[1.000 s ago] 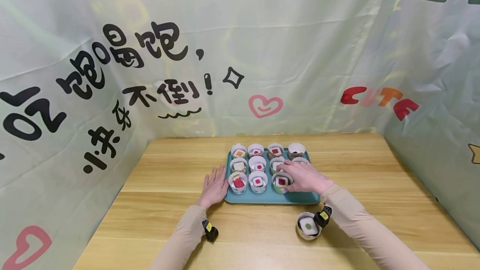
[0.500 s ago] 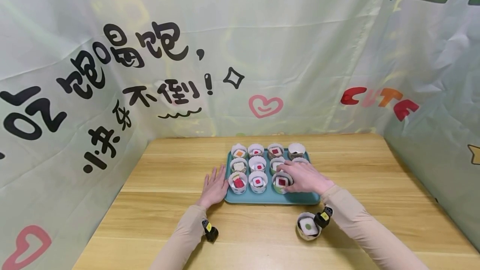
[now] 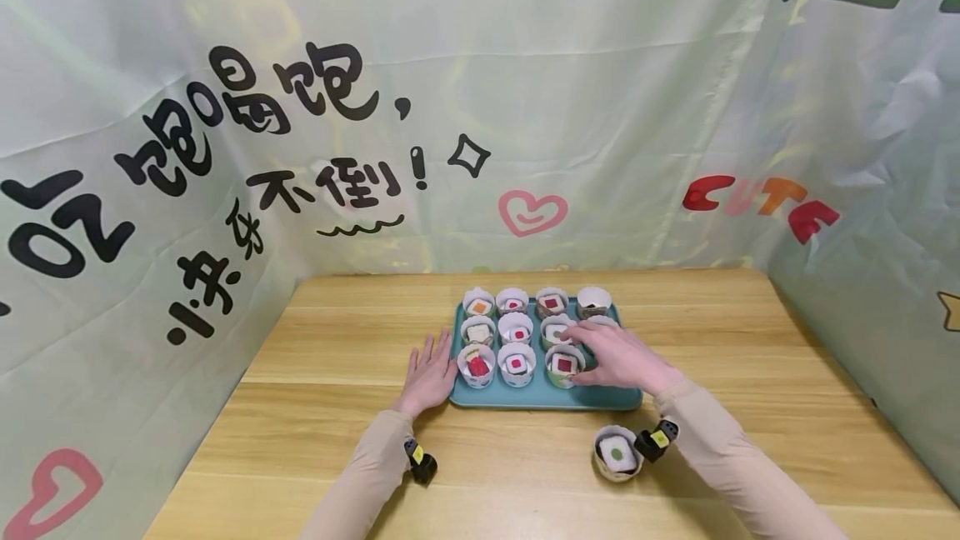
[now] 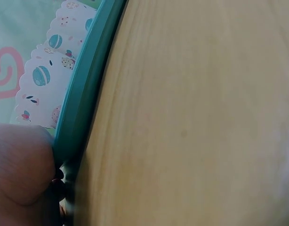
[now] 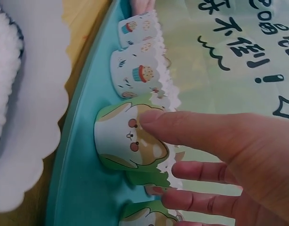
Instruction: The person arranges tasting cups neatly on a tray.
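Note:
Flat on the table, my left hand lies with straight fingers against the left edge of the teal tray. My right hand reaches over the tray's right part, fingers spread and loosely bent, holding nothing. In the right wrist view its thumb overlaps the side of a green paper baking cup printed with a dog's face. Seen from the head, that cup stands upright in the front row, with a white sushi piece with a dark red centre inside. My right hand partly hides a cup behind it.
Several other paper cups with sushi pieces stand in rows on the tray, among them a front-left cup with a red-topped piece. One more cup sits on the wooden table near my right wrist. Printed cloth hangs behind.
My right hand has shifted slightly right, its fingers parting from the dog-face cup, which stays in the front row. The left hand has stayed still.

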A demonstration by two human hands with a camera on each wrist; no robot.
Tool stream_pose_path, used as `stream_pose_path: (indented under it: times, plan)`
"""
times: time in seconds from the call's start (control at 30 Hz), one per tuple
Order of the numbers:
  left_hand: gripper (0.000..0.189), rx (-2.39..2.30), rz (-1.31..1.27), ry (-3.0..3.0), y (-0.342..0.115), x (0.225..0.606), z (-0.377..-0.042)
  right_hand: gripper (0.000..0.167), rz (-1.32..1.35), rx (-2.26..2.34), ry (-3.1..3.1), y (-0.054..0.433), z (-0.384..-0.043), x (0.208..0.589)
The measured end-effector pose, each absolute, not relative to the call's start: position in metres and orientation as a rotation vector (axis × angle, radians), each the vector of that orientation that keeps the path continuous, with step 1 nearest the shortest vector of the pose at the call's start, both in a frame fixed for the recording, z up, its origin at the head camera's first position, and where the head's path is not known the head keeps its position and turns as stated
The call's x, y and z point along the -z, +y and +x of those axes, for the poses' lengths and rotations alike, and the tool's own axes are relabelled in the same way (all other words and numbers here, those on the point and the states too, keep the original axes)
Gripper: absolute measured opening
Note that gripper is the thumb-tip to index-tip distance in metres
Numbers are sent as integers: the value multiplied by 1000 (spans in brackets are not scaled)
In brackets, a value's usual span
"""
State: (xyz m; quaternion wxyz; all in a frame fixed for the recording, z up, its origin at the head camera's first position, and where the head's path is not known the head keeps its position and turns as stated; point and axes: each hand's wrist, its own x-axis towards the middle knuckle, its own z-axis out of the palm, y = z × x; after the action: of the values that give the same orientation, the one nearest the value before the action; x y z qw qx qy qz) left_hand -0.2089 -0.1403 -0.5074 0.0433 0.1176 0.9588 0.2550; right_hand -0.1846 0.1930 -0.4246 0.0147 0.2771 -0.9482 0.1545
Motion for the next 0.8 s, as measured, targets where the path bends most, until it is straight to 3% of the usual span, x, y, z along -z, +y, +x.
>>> stream_pose_path:
  times: [0.8]
  plan:
    - [57,-774,340,2926,-140,507,-210,54,872,-991,-2913,221,-155,422]
